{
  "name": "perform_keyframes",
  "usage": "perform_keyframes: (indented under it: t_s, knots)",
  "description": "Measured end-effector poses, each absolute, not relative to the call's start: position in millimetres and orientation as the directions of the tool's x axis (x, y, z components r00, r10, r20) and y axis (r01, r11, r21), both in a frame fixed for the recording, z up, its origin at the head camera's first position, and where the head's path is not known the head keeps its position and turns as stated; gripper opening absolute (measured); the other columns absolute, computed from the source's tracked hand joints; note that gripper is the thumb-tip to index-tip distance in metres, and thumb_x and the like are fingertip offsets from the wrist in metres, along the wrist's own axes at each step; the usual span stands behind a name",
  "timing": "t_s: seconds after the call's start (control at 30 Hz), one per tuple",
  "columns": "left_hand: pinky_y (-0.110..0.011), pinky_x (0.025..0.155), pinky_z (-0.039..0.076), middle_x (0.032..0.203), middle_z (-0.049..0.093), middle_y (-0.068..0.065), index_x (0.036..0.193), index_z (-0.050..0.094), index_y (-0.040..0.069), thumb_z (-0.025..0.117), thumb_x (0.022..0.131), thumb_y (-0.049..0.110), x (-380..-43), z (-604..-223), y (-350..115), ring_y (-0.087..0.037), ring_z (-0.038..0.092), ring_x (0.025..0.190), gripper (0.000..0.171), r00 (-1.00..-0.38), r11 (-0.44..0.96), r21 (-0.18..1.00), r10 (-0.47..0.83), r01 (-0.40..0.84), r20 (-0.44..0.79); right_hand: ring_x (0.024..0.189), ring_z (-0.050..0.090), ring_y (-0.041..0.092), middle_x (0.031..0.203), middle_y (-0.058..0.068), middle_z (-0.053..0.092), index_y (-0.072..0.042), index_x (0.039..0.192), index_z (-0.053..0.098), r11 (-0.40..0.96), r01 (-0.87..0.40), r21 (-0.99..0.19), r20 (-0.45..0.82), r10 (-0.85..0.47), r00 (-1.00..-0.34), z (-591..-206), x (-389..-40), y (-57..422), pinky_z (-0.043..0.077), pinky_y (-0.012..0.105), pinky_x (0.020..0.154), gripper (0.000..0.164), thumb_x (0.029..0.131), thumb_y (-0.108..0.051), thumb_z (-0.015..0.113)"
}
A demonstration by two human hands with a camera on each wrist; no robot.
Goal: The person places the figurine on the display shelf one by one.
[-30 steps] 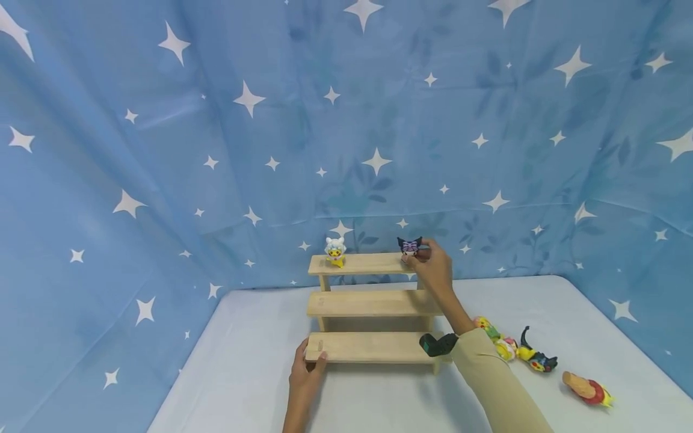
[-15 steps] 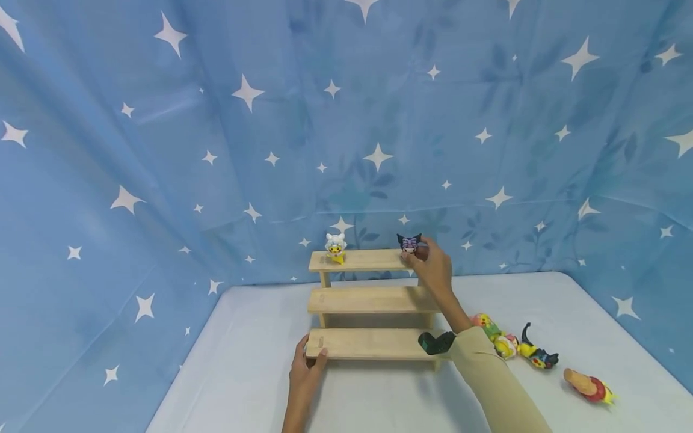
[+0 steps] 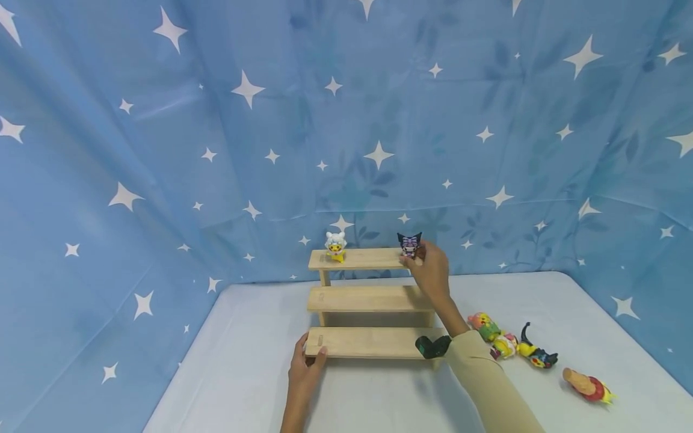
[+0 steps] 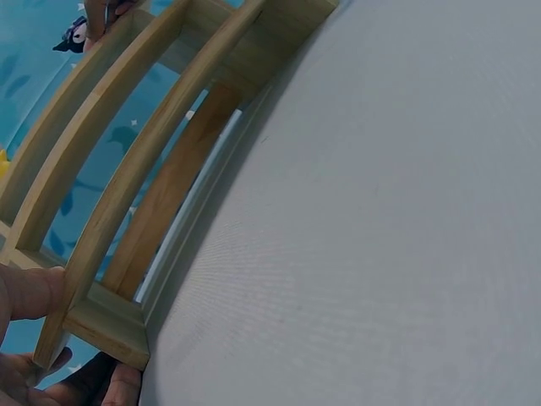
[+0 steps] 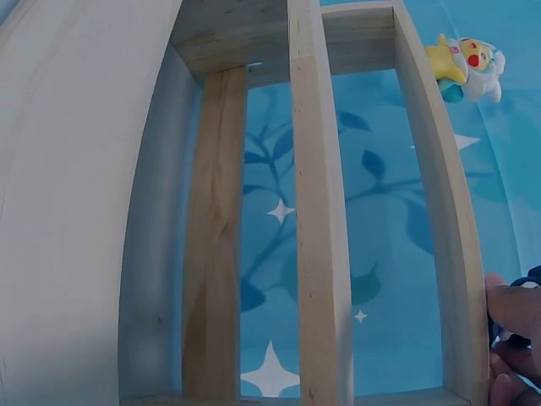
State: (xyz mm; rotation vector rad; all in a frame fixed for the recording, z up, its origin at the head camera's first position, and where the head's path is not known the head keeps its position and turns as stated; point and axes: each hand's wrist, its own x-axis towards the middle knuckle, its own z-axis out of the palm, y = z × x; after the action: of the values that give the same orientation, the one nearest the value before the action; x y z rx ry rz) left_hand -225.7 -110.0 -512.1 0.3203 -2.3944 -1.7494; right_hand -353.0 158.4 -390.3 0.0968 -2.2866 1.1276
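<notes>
A three-tier wooden display stand [image 3: 368,341] stands on the white-covered table. My left hand [image 3: 304,376] grips the left end of its lowest tier, thumb on top and fingers beneath, as the left wrist view also shows. At the right end of the top tier, my right hand [image 3: 431,270] holds a small figurine [image 3: 409,242] with black pointed ears and a purple bow between thumb and fingers. The fingers hide part of its right side and base. In the right wrist view this figurine [image 5: 532,277] is mostly cut off by the frame edge.
A yellow figurine with a white hood [image 3: 335,245] stands on the top tier's left end. Several figurines lie right of the stand, among them a black-and-yellow one [image 3: 537,355] and a red-and-tan one [image 3: 587,386]. A blue star-patterned curtain [image 3: 271,198] hangs behind.
The right hand and forearm have shifted slightly left, and more of the black-eared figurine's lower body shows. The left hand keeps its grip on the lowest tier.
</notes>
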Motion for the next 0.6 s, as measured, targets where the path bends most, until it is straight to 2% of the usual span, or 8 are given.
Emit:
perform_keyframes:
  t_s: [0.3, 0.5, 0.6]
  knots:
    - [-0.065, 0.105, 0.037, 0.146, 0.042, -0.032, 0.149, 0.031, 0.003, 0.062, 0.095, 0.028, -223.3, -509.7, -110.1, -0.053, 0.042, 0.132, 0.067, -0.966, 0.284, 0.956, -0.258, -0.078, -0.002, 0.091, 0.063, 0.038, 0.098, 0.025, 0.067, 0.009, 0.111, 0.063, 0.638, -0.299, -0.710, 0.520, 0.188, -0.833, -391.1, -352.0, 159.5, 0.049, 0.048, 0.083, 0.044, 0.081, -0.017, 0.081]
    - [-0.066, 0.109, 0.031, 0.151, 0.035, -0.032, 0.150, 0.030, 0.004, 0.062, 0.096, 0.032, -224.0, -510.5, -111.2, -0.054, 0.031, 0.138, 0.069, -0.969, 0.256, 0.963, -0.246, -0.082, -0.017, 0.089, 0.063, 0.038, 0.098, 0.025, 0.068, 0.008, 0.109, 0.064, 0.641, -0.299, -0.707, 0.521, 0.186, -0.833, -388.6, -352.7, 158.6, 0.049, 0.048, 0.083, 0.042, 0.081, -0.018, 0.081]
    - [-0.066, 0.110, 0.031, 0.151, 0.034, -0.032, 0.150, 0.029, 0.004, 0.062, 0.096, 0.032, -223.7, -510.3, -111.4, -0.054, 0.031, 0.138, 0.069, -0.970, 0.249, 0.965, -0.244, -0.079, -0.017, 0.089, 0.062, 0.038, 0.097, 0.025, 0.068, 0.008, 0.109, 0.064, 0.645, -0.298, -0.704, 0.521, 0.184, -0.834, -388.6, -353.2, 158.1, 0.047, 0.049, 0.084, 0.042, 0.081, -0.019, 0.080]
